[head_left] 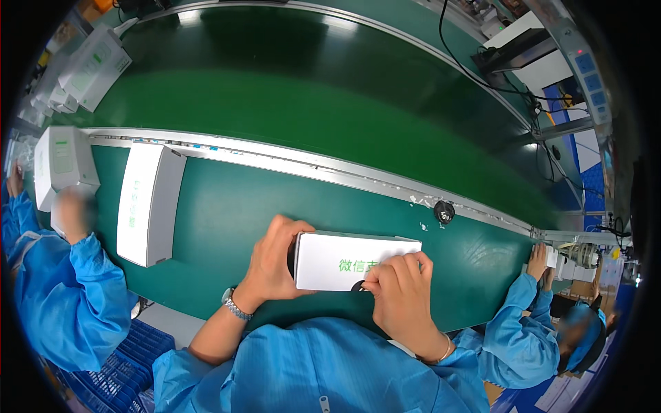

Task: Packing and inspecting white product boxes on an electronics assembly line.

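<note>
A long white box (pixel 322 270) with green print is held in front of my chest, above the green work surface. My left hand (pixel 270 263) grips its left end, thumb along the upper edge and fingers around the end. Something dark shows between that palm and the box; I cannot make it out. At the near edge of the box, the thumb and fingers of my right hand (pixel 405 292) pinch a small black piece (pixel 357 286). Its kind is mostly hidden by the fingers. The right hand also covers part of the print.
Another long white box (pixel 148 203) stands to the left. A co-worker beyond it handles a white box (pixel 65 165). Near the metal rail (pixel 303 163) lie a round black object (pixel 444 213) and white scraps. More white boxes (pixel 96 65) stand far left. Another co-worker (pixel 520 337) works at right.
</note>
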Tool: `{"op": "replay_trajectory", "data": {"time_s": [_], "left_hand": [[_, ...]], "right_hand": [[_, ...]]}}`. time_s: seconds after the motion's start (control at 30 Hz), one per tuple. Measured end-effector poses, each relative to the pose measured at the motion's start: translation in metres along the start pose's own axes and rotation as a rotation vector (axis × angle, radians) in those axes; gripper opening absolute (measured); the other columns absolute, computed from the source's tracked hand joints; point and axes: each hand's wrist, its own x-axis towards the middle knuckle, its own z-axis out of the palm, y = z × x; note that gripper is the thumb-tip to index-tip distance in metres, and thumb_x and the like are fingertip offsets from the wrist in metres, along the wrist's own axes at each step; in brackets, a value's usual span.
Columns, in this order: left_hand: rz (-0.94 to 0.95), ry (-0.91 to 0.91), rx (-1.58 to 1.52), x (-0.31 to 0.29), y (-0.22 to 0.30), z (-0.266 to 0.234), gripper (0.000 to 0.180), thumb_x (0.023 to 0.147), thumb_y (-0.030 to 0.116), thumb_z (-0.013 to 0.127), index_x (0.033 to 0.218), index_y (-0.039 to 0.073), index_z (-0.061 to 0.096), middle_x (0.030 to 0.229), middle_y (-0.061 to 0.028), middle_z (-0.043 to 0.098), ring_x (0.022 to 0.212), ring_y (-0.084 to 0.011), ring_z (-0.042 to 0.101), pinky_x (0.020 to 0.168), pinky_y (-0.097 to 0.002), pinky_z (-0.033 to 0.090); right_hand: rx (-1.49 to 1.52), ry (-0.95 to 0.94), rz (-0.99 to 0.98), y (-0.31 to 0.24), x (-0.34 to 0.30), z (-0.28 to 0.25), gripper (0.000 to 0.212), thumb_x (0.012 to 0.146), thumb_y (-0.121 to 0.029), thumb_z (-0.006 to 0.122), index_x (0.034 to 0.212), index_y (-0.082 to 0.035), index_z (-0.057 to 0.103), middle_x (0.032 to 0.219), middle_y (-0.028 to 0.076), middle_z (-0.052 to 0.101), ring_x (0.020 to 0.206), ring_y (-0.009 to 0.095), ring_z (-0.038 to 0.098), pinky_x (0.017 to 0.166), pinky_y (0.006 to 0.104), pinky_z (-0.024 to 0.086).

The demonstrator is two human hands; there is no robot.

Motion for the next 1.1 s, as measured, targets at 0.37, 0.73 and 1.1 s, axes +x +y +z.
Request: {"op": "replay_trajectory", "data": {"time_s": [0.37,0.73,1.1], "left_hand": [[-0.019,0.011,-0.038,0.001,-0.004,0.002,0.081,0.053,0.03,0.098,0.121,0.008,0.059,0.098,-0.01,0.055,0.079,-0.0251,0.062,0.068,-0.034,0.051],[0.008,-0.01,0.123,0.006,0.006,0.0,0.09,0.054,0.058,0.097,0.117,0.007,0.058,0.1,-0.0089,0.058,0.081,-0.0292,0.067,0.068,-0.038,0.055],[-0.145,-0.078,0.128,0.02,0.008,-0.003,0.099,0.059,0.071,0.089,0.122,0.002,0.056,0.107,-0.015,0.06,0.094,-0.0361,0.07,0.078,-0.0448,0.057]], "right_hand": [[0.215,0.169,-0.153,0.023,-0.011,0.015,0.02,0.081,-0.011,0.076,0.096,-0.014,0.064,0.099,0.003,0.065,0.095,0.023,0.061,0.099,0.0492,0.037],[0.374,0.267,-0.186,0.024,-0.002,0.024,0.024,0.081,0.006,0.065,0.093,-0.012,0.055,0.086,0.001,0.067,0.08,0.025,0.059,0.083,0.0428,0.045],[0.554,0.218,-0.314,0.045,0.018,0.014,0.031,0.077,0.011,0.061,0.086,-0.014,0.046,0.084,0.002,0.067,0.071,0.023,0.055,0.073,0.0365,0.041]]}}
